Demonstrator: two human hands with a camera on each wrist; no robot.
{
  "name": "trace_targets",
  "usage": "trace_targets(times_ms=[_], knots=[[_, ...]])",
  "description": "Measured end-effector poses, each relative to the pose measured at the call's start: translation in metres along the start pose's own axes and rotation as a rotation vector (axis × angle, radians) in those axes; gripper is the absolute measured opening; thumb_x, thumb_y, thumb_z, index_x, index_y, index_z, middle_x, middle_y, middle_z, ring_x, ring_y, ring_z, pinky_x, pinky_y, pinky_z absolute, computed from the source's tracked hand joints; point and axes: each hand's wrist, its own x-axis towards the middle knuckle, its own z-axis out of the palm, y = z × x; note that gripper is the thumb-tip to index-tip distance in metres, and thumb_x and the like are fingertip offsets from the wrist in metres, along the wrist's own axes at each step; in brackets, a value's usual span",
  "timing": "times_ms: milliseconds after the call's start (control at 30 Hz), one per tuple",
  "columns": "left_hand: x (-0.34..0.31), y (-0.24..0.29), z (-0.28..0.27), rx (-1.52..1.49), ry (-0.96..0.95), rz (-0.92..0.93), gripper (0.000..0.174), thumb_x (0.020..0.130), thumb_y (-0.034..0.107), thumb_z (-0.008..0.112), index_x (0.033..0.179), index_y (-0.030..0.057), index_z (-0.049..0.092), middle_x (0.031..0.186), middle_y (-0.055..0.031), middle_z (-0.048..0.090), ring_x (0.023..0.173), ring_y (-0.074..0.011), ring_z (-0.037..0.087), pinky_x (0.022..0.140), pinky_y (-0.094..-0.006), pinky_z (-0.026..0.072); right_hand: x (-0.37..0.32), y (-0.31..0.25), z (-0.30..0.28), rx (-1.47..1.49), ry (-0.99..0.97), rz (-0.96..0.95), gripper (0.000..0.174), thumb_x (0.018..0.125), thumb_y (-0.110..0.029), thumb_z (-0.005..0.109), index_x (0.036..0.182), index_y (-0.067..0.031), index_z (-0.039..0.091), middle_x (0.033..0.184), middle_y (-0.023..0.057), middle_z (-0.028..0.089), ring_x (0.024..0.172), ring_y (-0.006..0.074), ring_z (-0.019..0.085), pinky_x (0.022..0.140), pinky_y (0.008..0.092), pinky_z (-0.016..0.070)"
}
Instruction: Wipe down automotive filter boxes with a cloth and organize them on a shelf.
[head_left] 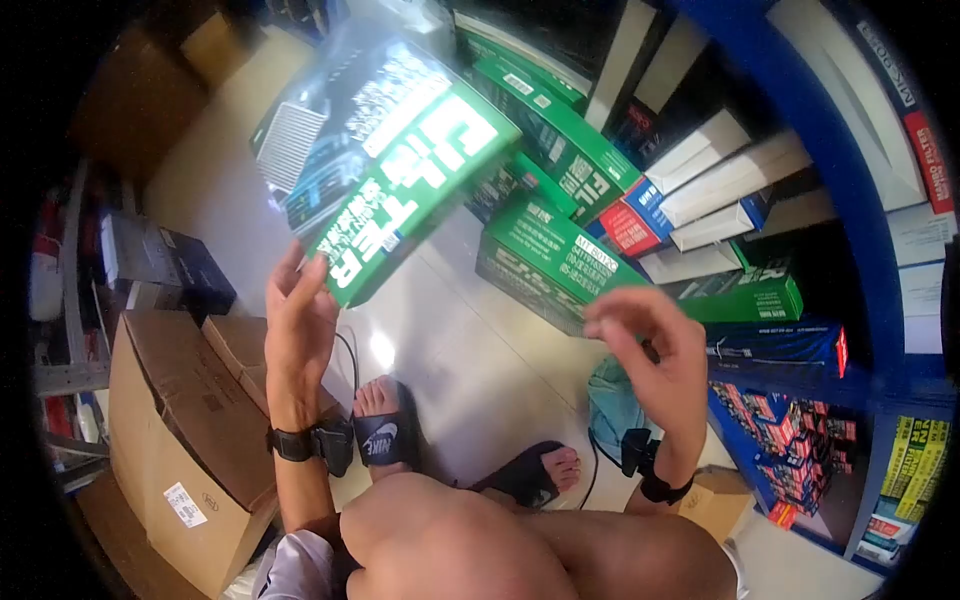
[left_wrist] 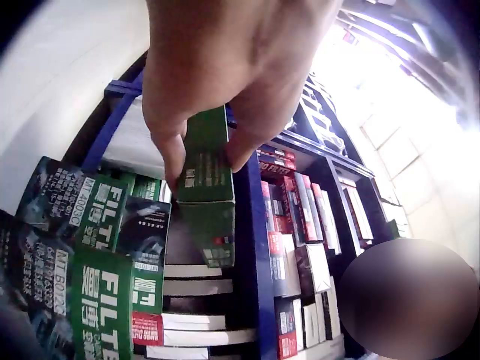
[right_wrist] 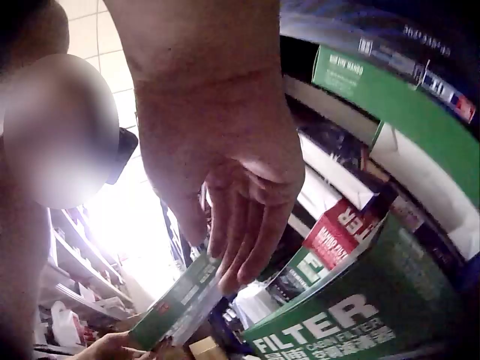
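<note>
One green box (head_left: 400, 190) was held up high, over the floor (head_left: 470, 370), by the left grip (head_left: 300, 320). Its low end was pinched between the thumb and the fingers, and the rest of it was tipped up and away. The right grip (head_left: 655, 350) was seen lower down and a little apart, with its fingers loosely bent and nothing held in them. A pile of boxes (head_left: 545, 250) was laid on the floor just beside the blue shelf (head_left: 830, 150), which was packed with more of them. A brown cardboard box (head_left: 180, 420) was stood at the left side. The green box looked big and was held by one end only, so it could probably be tipped or dropped. It would likely be steadied best if the far end were held too, and if it were moved slowly.
</note>
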Motion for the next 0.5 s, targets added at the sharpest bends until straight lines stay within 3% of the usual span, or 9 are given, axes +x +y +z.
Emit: trace_targets(times_ms=[33,100,133,233,267,333,367,433,500], knots=[[-0.004,-0.004,-0.004,-0.002,-0.002,-0.017,0.066,0.102,0.017,0.076,0.151,-0.0124,0.043,0.143,-0.024,0.062,0.132,-0.0263,0.065,0.115,-0.0408,0.0528,-0.012,0.004,-0.008,-0.004,0.004,0.016,0.018,0.1,-0.009,0.075,0.115,-0.0001,0.073,0.102,0.0095,0.08,0.091,0.0193,0.078,0.087,0.0341,0.0606],[-0.009,-0.014,-0.015,-0.065,0.07,-0.006,0.075,0.103,0.016,0.076,0.156,-0.0108,0.031,0.146,-0.0231,0.058,0.132,-0.0281,0.064,0.114,-0.041,0.0529,-0.033,0.017,-0.026,-0.25,-0.252,0.072,0.016,0.099,-0.007,0.074,0.112,0.0014,0.074,0.102,0.0139,0.079,0.09,0.0212,0.078,0.085,0.0326,0.06],[-0.009,-0.019,-0.017,-0.043,0.149,-0.016,0.068,0.103,0.014,0.072,0.154,-0.0168,0.04,0.149,-0.0267,0.058,0.14,-0.0296,0.058,0.124,-0.0389,0.0407,-0.044,0.026,-0.03,-0.262,-0.264,0.126,0.017,0.099,-0.01,0.074,0.112,0.0016,0.075,0.1,0.0164,0.079,0.089,0.0256,0.079,0.082,0.0323,0.06],[-0.006,-0.023,-0.017,0.02,0.228,-0.013,0.07,0.104,0.014,0.072,0.155,-0.0166,0.037,0.151,-0.0261,0.056,0.142,-0.0292,0.055,0.123,-0.0391,0.041,-0.073,0.068,-0.045,-0.293,-0.314,0.416,0.028,0.098,-0.021,0.076,0.118,-0.0005,0.075,0.101,0.0168,0.08,0.095,0.0288,0.079,0.086,0.0385,0.0605],[-0.004,-0.024,-0.018,-0.006,0.223,-0.035,0.074,0.104,0.014,0.072,0.158,-0.0158,0.032,0.152,-0.0261,0.055,0.143,-0.0289,0.054,0.123,-0.0382,0.0411,-0.081,0.084,-0.048,-0.293,-0.312,0.423,0.028,0.098,-0.021,0.076,0.118,-0.0005,0.075,0.101,0.0168,0.08,0.095,0.0288,0.079,0.086,0.0385,0.0605],[0.001,-0.028,-0.022,-0.037,0.182,-0.034,0.075,0.104,0.013,0.073,0.159,-0.0149,0.03,0.151,-0.0256,0.055,0.142,-0.0286,0.055,0.123,-0.0376,0.0413,-0.098,0.119,-0.05,-0.736,-0.282,0.632,0.048,0.093,-0.033,0.08,0.13,-0.0037,0.071,0.121,0.0203,0.076,0.114,0.0349,0.075,0.096,0.0466,0.0589],[0.003,-0.03,-0.023,-0.068,0.143,-0.025,0.076,0.104,0.013,0.073,0.16,-0.014,0.029,0.151,-0.0251,0.055,0.141,-0.0283,0.055,0.122,-0.0371,0.0415,-0.103,0.137,-0.05,-0.734,-0.282,0.64,0.048,0.093,-0.033,0.08,0.13,-0.0037,0.071,0.121,0.0203,0.076,0.114,0.0349,0.075,0.096,0.0466,0.0589],[0.004,-0.035,-0.021,-0.079,0.172,-0.031,0.074,0.104,0.012,0.073,0.159,-0.0129,0.031,0.15,-0.0241,0.056,0.139,-0.028,0.057,0.122,-0.0375,0.0427,-0.11,0.173,-0.047,-0.948,-0.192,0.853,0.075,0.085,-0.042,0.085,0.147,-0.0087,0.059,0.147,0.0257,0.062,0.129,0.0422,0.067,0.103,0.0536,0.0556],[0.004,-0.041,-0.021,-0.089,0.202,-0.045,0.072,0.104,0.011,0.073,0.158,-0.0118,0.033,0.149,-0.0232,0.057,0.137,-0.0278,0.058,0.121,-0.0379,0.0439,-0.117,0.206,-0.043,-0.963,-0.163,0.912,0.085,0.082,-0.044,0.087,0.152,-0.0096,0.052,0.153,0.0276,0.054,0.133,0.0457,0.063,0.105,0.0548,0.0549]])
